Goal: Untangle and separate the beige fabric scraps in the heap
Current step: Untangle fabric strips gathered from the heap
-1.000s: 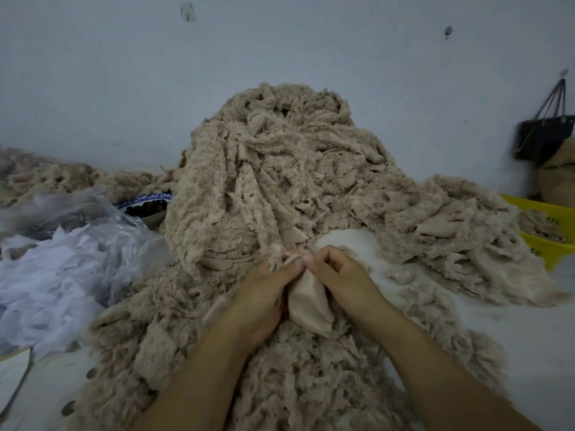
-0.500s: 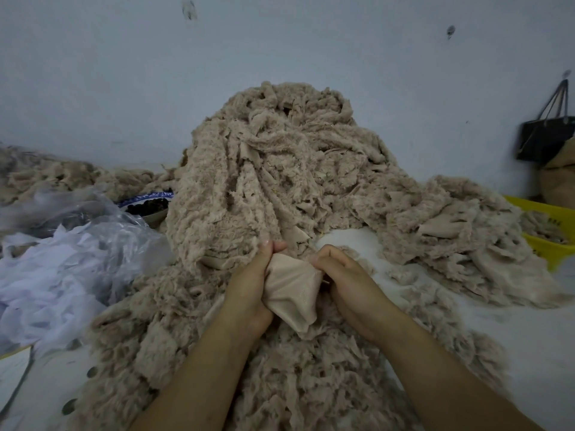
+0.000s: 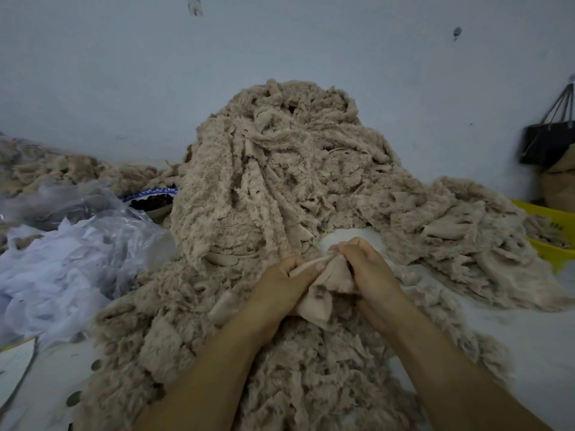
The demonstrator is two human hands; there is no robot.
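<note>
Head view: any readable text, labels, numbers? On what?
None legible.
Bowl rim: blue-and-white marks, too blurred to read; may be only pattern.
Yellow crate: small dark marks on the inner wall, too small to read.
Black bag: no print visible.
Scrap gripped by left hand and right hand: plain, no text.

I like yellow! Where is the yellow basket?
In the head view, the yellow basket sits at the far right edge, just behind the right end of the beige scrap heap and below the hanging black bag.
</note>
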